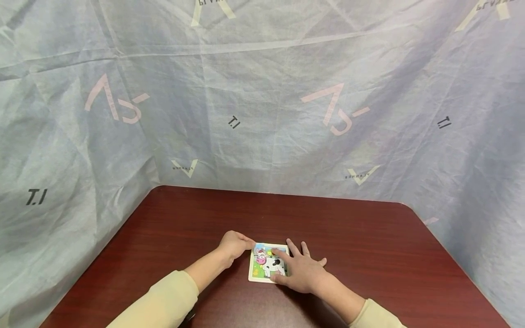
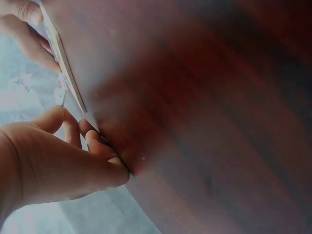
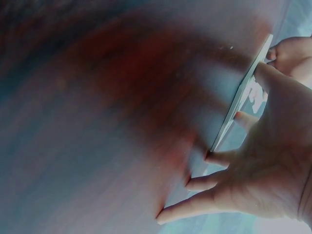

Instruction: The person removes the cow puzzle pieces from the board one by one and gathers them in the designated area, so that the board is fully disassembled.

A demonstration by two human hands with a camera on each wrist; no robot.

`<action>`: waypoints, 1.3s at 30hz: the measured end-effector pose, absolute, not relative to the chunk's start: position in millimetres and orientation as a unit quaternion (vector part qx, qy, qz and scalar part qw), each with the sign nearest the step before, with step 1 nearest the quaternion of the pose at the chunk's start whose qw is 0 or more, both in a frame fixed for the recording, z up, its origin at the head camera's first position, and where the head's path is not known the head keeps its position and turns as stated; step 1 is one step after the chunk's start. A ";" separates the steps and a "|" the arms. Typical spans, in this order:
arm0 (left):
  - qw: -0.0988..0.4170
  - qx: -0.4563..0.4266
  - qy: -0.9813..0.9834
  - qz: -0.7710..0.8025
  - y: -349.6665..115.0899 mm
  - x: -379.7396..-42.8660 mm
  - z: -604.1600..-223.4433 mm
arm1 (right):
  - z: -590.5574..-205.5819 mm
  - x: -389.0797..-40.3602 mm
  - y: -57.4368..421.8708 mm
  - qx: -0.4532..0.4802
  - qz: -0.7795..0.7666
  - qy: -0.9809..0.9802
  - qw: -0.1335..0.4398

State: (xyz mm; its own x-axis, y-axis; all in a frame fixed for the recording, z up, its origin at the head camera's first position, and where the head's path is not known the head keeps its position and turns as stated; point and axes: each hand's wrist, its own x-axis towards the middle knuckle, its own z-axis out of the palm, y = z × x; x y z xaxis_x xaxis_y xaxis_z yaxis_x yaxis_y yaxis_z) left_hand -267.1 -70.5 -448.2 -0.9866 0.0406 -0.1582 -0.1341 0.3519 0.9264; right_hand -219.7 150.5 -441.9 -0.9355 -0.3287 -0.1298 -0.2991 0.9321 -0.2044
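Observation:
A small square cow jigsaw puzzle [image 1: 266,264] in a pale wooden tray [image 1: 262,281] lies flat on the table. At its far left corner my left hand [image 1: 234,246] pinches a thin puzzle piece [image 2: 61,93] between thumb and forefinger. That piece stands tilted up from the tray in the left wrist view, and its picture is too small to make out. My right hand [image 1: 303,271] is spread over the puzzle's right side. Its thumb and forefinger rest on the puzzle, while the other fingers reach past the right edge to the table. Part of the cow is hidden beneath it.
The dark red wooden table [image 1: 348,228] extends around the puzzle on all sides. Behind and beside it hangs a pale grey printed cloth [image 1: 262,114]. A small dark object [image 1: 188,315] shows partly from under the left sleeve.

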 end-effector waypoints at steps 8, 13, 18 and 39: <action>0.097 -0.042 0.809 0.578 -79.6 -267.7 -445.5 | -443.7 -220.7 148.4 -0.159 -0.089 0.980 0.085; 0.105 -0.054 0.810 0.574 -89.4 -268.1 -441.1 | -444.1 -222.7 148.1 -0.157 -0.085 0.980 0.092; 0.122 -0.066 0.815 0.563 -102.3 -268.0 -436.5 | -443.3 -223.9 148.8 -0.157 -0.085 0.979 0.096; 0.120 -0.074 0.823 0.551 -166.7 -262.0 -433.6 | -440.6 -221.9 151.6 -0.161 -0.090 0.979 0.089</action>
